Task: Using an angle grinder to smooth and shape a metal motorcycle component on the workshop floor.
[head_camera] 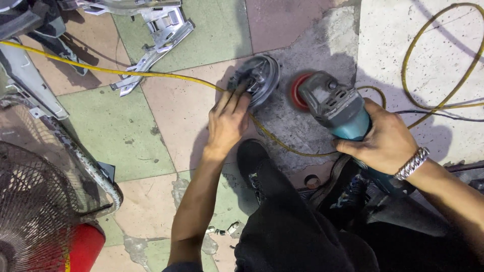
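- Grey metal, round and dished — a small housing part lies on the tiled floor, and the left hand rests on its near edge with the fingers laid out almost straight, pressing it down rather than curling round it.
- Teal and grey, an angle grinder sits in the right hand, whose fingers are wrapped fully round the body; the thumb lies along the near side.
- The grinder's red disc stands on edge just beside the metal part, with a narrow gap between them; I cannot tell whether it turns.
- A yellow cable runs across the floor from the left, passes under the left hand and loops off on the right over pale stone.
- A silver chain bracelet circles the right wrist.
- The person's dark shoe and black trousers fill the lower middle, near both hands.
- Bent silver brackets lie at the top left — well apart from the work — and a wire fan guard with a red cylinder below it sits at the lower left.
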